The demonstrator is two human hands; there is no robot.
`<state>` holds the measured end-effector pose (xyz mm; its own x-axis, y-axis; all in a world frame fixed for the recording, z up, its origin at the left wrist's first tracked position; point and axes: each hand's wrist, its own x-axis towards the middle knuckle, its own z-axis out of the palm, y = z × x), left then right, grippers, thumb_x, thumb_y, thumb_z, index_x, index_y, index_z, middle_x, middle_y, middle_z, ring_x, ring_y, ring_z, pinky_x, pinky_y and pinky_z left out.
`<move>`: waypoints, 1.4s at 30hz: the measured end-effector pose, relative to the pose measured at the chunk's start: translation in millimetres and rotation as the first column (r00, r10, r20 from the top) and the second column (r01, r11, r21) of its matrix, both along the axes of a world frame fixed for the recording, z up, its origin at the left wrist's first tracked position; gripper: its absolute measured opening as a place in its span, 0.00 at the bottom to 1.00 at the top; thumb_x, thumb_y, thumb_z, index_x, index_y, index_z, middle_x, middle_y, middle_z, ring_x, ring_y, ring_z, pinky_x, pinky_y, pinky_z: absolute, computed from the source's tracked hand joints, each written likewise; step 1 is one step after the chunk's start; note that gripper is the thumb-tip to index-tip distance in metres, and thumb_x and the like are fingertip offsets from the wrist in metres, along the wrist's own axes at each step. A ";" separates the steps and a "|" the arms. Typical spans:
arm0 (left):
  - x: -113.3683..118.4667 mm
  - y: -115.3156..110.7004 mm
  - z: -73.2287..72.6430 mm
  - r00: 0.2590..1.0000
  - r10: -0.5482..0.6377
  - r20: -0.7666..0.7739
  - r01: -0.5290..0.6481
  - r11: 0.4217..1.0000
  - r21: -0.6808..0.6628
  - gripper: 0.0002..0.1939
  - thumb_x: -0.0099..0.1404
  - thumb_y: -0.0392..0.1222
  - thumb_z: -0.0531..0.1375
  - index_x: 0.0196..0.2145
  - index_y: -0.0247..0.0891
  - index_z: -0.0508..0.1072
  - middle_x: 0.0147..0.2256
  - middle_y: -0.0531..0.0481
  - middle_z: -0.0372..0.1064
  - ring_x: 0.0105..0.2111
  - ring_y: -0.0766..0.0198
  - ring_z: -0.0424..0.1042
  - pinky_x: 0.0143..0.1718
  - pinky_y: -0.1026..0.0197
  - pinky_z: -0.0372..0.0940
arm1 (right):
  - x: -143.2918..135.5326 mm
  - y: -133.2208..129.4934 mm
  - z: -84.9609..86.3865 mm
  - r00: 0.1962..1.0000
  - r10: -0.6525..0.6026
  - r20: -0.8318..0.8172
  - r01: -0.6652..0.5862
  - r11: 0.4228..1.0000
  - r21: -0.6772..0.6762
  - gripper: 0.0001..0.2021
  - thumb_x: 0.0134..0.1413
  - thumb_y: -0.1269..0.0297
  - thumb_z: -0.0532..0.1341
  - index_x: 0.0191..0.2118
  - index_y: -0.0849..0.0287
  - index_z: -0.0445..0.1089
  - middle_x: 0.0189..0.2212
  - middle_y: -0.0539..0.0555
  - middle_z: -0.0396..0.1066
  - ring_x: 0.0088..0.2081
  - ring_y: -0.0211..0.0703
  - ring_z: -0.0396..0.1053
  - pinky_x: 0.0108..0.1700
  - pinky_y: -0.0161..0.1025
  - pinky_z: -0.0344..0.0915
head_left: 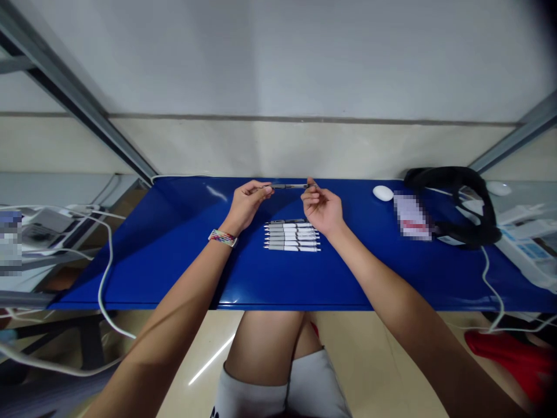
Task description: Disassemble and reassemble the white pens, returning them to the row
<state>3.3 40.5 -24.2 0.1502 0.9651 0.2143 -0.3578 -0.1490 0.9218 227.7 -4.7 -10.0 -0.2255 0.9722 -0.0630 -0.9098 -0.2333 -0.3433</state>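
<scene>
Left hand (pixel 249 204) and right hand (pixel 322 208) pinch a slim, straight pen (pixel 287 186); glossy blue tabletop (pixel 278 284) beneath.

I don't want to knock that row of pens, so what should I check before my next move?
1. Left hand holding one end of the held pen: ok.
2. Right hand at its other end: ok.
3. Row of pens lying side by side on the blue tabletop: ok.
4. White oval object apart from the row: ok.
5. Held pen fully assembled: cannot tell; fingers cover its ends.
</scene>
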 end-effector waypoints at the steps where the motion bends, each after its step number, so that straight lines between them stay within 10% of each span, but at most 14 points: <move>1: -0.1 0.3 -0.1 1.000 -0.003 0.001 0.003 1.000 -0.002 0.15 0.53 0.45 0.80 0.35 0.37 0.84 0.31 0.50 0.79 0.34 0.66 0.77 0.42 0.60 0.69 | -0.4 -0.4 0.2 1.000 -0.001 -0.012 0.001 1.000 -0.008 0.19 0.59 0.76 0.56 0.52 0.58 0.74 0.27 0.48 0.75 0.27 0.35 0.68 0.27 0.30 0.70; 42: 1.6 -1.3 -0.8 1.000 0.001 -0.014 -0.001 1.000 0.009 0.14 0.53 0.44 0.80 0.34 0.39 0.84 0.32 0.49 0.81 0.34 0.65 0.78 0.41 0.60 0.70 | -0.1 -0.9 3.2 0.997 -0.050 0.056 0.048 0.998 0.034 0.11 0.68 0.71 0.56 0.48 0.56 0.75 0.26 0.46 0.72 0.26 0.33 0.66 0.27 0.27 0.68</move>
<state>4.9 39.2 -25.0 0.1522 0.9634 0.2208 -0.3445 -0.1577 0.9255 227.6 -5.6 -6.8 -0.1746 0.9837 -0.0421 -0.8989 -0.1767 -0.4010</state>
